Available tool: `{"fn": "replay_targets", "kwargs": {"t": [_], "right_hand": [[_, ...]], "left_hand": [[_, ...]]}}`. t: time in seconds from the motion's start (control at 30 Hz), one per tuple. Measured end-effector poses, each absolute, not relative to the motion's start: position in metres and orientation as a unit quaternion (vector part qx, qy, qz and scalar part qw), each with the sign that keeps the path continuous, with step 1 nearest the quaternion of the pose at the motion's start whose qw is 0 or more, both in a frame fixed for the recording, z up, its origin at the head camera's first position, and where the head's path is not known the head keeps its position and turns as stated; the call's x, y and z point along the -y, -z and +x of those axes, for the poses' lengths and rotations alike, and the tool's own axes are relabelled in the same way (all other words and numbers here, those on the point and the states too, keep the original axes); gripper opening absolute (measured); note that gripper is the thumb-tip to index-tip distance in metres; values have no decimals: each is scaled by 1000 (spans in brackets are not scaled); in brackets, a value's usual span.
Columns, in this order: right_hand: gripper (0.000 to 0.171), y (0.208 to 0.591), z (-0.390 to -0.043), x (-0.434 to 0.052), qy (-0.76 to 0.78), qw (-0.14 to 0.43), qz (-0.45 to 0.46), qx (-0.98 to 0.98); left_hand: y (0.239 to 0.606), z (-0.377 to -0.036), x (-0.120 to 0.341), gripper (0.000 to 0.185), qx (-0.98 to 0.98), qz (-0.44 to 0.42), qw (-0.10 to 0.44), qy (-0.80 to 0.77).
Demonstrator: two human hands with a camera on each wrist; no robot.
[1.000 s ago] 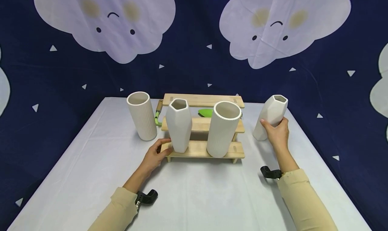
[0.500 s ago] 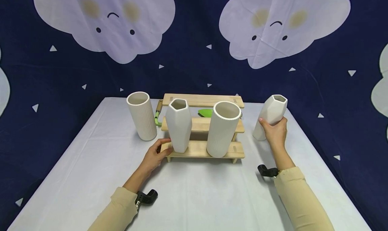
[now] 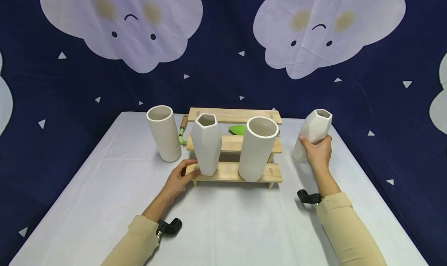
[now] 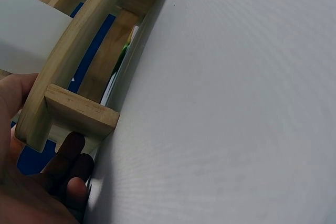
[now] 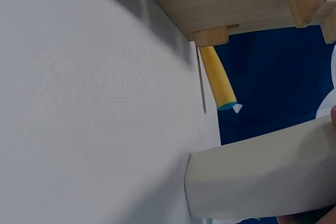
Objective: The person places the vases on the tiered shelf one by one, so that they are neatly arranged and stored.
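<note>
In the head view my right hand (image 3: 319, 154) grips a white faceted vase (image 3: 317, 126) at the table's right side. The right wrist view shows this vase's base (image 5: 236, 182) standing on the white cloth. My left hand (image 3: 178, 178) holds the left end of a wooden tiered shelf (image 3: 223, 172) at its lowest step. In the left wrist view the thumb lies over the step's edge (image 4: 39, 98) and the fingers (image 4: 71, 148) are below it. A second faceted vase (image 3: 207, 149) and a ribbed cylindrical vase (image 3: 256, 153) stand on that lowest step.
Another ribbed vase (image 3: 164, 136) stands on the table left of the shelf. Behind the shelf lie a green tool with a wooden handle (image 3: 184, 121) and a green leaf-shaped piece (image 3: 236, 130), partly hidden. A yellow handle (image 5: 218, 80) shows in the right wrist view.
My right forearm has shifted slightly left while the hand stays on the faceted vase. My left hand, the shelf and the vases have not visibly moved.
</note>
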State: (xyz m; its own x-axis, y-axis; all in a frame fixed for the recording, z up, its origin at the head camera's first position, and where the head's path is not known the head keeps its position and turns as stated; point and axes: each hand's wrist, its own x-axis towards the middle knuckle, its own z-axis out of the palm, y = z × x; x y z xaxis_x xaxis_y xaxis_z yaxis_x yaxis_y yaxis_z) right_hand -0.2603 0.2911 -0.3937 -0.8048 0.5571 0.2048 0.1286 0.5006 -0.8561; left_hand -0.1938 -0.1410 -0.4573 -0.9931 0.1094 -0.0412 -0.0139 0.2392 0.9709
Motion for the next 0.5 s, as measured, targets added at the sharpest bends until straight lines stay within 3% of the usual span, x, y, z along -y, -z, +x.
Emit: {"fn": "replay_targets", "kwargs": {"t": [0.5], "right_hand": [[79, 391, -253, -296, -464, 232, -197, 832]], "left_hand": [[456, -193, 141, 44, -786, 25, 56, -616]]}}
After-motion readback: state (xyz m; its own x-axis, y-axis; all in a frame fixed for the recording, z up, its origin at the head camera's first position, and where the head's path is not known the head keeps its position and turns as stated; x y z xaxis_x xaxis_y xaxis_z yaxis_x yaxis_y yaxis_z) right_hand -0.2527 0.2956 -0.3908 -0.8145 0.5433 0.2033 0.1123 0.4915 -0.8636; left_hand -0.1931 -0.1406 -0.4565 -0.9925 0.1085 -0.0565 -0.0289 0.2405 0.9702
